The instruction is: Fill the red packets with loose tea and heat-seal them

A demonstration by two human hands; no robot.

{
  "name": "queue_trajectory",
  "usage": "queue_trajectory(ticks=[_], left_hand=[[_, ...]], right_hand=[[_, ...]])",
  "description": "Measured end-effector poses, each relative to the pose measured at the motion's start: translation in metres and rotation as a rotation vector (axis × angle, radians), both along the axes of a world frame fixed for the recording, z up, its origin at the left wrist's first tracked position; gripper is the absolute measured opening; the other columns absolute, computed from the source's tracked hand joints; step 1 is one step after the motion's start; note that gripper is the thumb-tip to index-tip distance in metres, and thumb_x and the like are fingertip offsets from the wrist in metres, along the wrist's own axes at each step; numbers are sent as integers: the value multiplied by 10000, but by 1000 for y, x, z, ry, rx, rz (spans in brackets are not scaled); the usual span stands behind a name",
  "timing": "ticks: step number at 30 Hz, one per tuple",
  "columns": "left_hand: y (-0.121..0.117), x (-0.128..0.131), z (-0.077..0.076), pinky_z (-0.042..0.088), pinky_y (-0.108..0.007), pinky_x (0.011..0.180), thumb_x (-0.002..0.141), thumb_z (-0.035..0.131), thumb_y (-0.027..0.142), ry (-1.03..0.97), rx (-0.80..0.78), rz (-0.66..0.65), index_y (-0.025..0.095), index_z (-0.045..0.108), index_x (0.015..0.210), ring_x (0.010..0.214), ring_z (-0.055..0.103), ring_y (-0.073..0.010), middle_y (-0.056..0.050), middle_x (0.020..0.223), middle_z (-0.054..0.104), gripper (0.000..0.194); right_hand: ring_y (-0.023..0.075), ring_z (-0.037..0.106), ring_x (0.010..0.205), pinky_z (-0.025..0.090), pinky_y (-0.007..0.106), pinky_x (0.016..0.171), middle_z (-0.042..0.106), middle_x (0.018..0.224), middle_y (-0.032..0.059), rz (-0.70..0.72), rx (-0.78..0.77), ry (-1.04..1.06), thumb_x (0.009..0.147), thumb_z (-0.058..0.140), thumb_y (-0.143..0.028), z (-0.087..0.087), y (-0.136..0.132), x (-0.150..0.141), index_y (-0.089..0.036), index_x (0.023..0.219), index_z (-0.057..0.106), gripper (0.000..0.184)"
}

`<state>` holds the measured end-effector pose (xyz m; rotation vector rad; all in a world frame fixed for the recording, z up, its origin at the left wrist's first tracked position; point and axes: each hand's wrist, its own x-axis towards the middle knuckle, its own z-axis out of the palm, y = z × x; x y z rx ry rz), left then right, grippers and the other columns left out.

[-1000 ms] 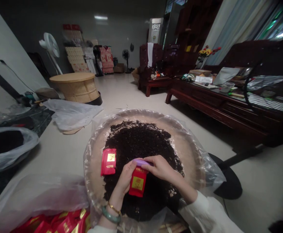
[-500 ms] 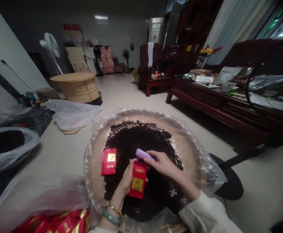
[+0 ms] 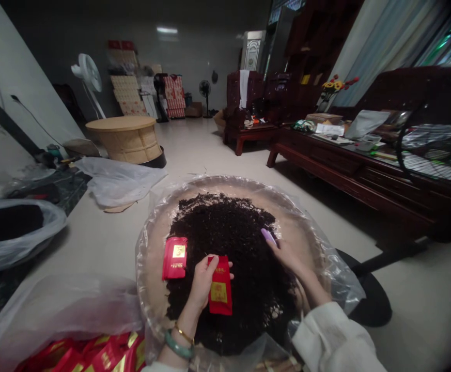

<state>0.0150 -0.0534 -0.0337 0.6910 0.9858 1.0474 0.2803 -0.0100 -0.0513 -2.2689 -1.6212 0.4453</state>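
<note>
My left hand (image 3: 205, 281) grips a red packet (image 3: 220, 289) with a gold label, its thumb across the top corner. My right hand (image 3: 286, 254) is closed around a small purple device (image 3: 268, 237), whose kind I cannot make out, over the right side of the tray. Beneath both hands, dark loose tea leaves (image 3: 225, 222) cover much of a round, shallow tray (image 3: 151, 248) lined with clear plastic. Other red packets (image 3: 174, 258) lie at the tray's left side, in what looks like a small stack.
At lower left, a clear plastic bag (image 3: 74, 305) holds several red packets. Another bag (image 3: 57, 219) with dark contents stands at the left edge. A wooden table (image 3: 349, 181) is at right, a black fan base (image 3: 372, 299) beside the tray, and a woven drum-shaped stand (image 3: 128, 142) further back.
My right hand has drawn the purple device off the packet's top edge and carried it to the right. My left hand keeps the packet in nearly the same place.
</note>
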Motion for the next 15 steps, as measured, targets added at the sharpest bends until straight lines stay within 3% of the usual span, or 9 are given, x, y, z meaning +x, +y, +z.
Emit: queue_trajectory(ticks=[3, 6, 7, 9, 12, 15], left_hand=[[0, 2, -2, 509, -278, 474, 630, 694, 659, 34, -1, -8, 144, 557, 870, 504, 683, -203, -136, 803, 760, 585], [0, 3, -3, 527, -308, 555, 656, 640, 700, 80, 45, -43, 132, 583, 863, 564, 682, -203, -133, 790, 756, 607], [0, 3, -3, 527, -309, 588, 671, 619, 707, 107, 80, -58, 130, 596, 841, 593, 680, -200, -121, 769, 751, 602], [0, 3, -4, 507, -285, 602, 695, 579, 720, 185, 169, -76, 135, 612, 760, 604, 652, -180, -79, 696, 728, 589], [0, 1, -7, 451, -248, 535, 705, 547, 738, 281, 254, -66, 149, 587, 622, 542, 575, -142, -20, 580, 657, 596], [3, -2, -14, 462, -257, 524, 823, 368, 721, 345, 287, -62, 128, 637, 653, 538, 580, -151, -43, 572, 652, 673]], right_hand=[[284, 663, 802, 475, 348, 692, 707, 862, 158, 8, 16, 3, 886, 479, -412, 6, -4, -5, -119, 887, 686, 359], [290, 619, 956, 465, 390, 812, 666, 1039, 157, 41, 253, 50, 900, 449, -465, 25, -16, -30, -150, 1059, 647, 405], [280, 612, 956, 467, 386, 822, 658, 1044, 146, 110, 363, 114, 887, 476, -478, 31, -21, -43, -162, 1070, 645, 402], [246, 619, 865, 487, 356, 762, 666, 948, 99, 323, 413, 278, 840, 562, -490, 42, -31, -73, -197, 1048, 658, 373], [209, 617, 712, 488, 322, 670, 668, 765, 51, 489, 331, 484, 835, 575, -454, 49, -41, -108, -215, 795, 691, 269], [209, 604, 636, 475, 319, 606, 653, 649, 43, 455, 315, 608, 832, 569, -454, 50, -42, -114, -226, 603, 638, 330]])
